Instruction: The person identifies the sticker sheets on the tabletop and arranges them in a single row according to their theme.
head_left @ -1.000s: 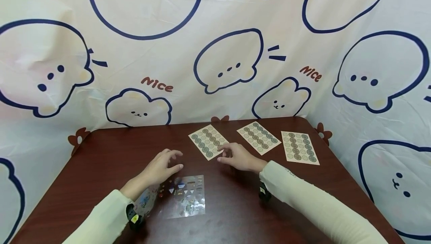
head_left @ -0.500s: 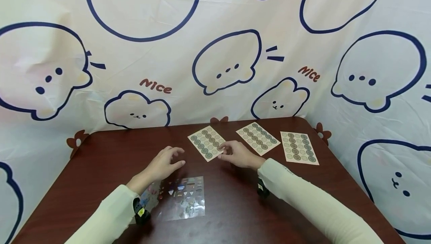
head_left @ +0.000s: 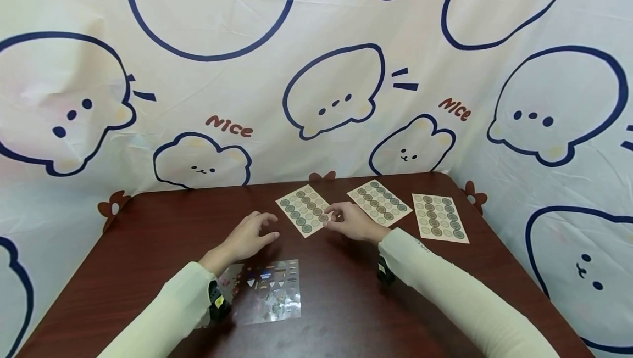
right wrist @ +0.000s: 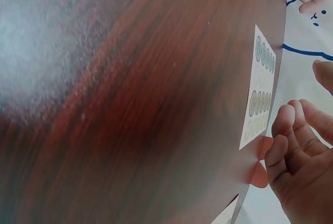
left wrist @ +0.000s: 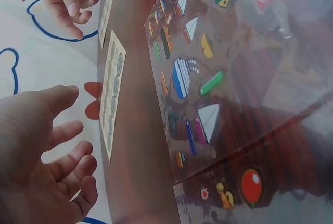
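Note:
A cream sheet of round stickers (head_left: 299, 210) lies flat toward the back of the table. My right hand (head_left: 353, 222) hovers at its right corner, thumb and forefinger loosely bent with a gap between them; in the right wrist view the fingers stand apart. To the left of the sheet, my left hand (head_left: 247, 237) is held over the table, fingers relaxed and holding nothing. Below it lies a clear sticker sheet (head_left: 274, 297) printed with boats (left wrist: 182, 78). Another clear sheet, with a red balloon (left wrist: 251, 186), is partly hidden under my left wrist.
Two more cream sheets of round stickers, a middle one (head_left: 379, 203) and a right one (head_left: 440, 218), lie at the back right. A cloth printed with cartoon bears (head_left: 203, 157) hangs behind the dark wooden table (head_left: 346, 314).
My left hand has moved slightly right and forward, nearer the left cream sheet. My right hand has shifted a little right at that sheet's corner. The sheets appear unmoved.

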`<state>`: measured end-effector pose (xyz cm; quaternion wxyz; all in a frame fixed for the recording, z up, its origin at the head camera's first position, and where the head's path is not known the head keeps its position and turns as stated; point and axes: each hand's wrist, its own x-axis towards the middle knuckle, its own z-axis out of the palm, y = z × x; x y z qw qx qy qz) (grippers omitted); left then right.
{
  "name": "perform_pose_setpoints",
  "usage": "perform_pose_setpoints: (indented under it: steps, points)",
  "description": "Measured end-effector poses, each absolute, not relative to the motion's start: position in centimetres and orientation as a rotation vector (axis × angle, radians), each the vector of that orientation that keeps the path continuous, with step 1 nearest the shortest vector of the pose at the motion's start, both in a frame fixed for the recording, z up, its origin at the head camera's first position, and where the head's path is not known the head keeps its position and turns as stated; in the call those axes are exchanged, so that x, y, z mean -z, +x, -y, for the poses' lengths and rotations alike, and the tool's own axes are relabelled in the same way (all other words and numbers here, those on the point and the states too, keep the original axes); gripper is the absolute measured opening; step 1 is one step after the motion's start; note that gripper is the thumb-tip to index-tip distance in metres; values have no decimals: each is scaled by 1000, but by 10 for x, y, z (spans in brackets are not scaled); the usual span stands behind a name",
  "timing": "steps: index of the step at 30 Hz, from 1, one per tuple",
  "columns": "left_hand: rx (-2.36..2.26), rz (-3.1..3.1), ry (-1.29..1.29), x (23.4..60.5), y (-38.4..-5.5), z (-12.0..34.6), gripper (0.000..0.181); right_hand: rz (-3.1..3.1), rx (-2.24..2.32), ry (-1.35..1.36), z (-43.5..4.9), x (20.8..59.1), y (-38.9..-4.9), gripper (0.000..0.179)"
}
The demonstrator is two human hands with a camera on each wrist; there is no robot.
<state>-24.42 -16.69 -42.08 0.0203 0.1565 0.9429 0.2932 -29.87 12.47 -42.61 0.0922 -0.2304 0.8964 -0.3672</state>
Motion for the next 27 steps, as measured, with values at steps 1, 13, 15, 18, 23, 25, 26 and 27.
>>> perform_pose_setpoints:
  steps: [1, 13, 15, 18, 23, 25, 26, 27]
  points:
    - [-904, -2925, 492, 421, -245, 166, 39, -2664, 1093, -687, -125, 426, -299, 37]
    - [-889, -2892, 429, 424, -254, 153, 42, -2690, 1054, -676, -122, 425, -306, 35]
    - [-884, -2895, 416, 425, -256, 152, 42, -2694, 1054, -682, -121, 425, -306, 35]
    - [-867, -2906, 413, 426, -258, 151, 41, -2699, 1051, -674, -121, 426, -308, 35]
    - [-841, -2918, 407, 427, -262, 149, 40, -2706, 1031, -640, -121, 429, -312, 36]
    - [-840, -2917, 395, 426, -262, 148, 40, -2709, 1023, -635, -121, 430, -314, 36]
    - [-838, -2919, 391, 426, -263, 148, 40, -2708, 1022, -630, -121, 431, -315, 37]
    - [-837, -2920, 388, 426, -263, 147, 40, -2707, 1022, -625, -121, 431, -315, 37]
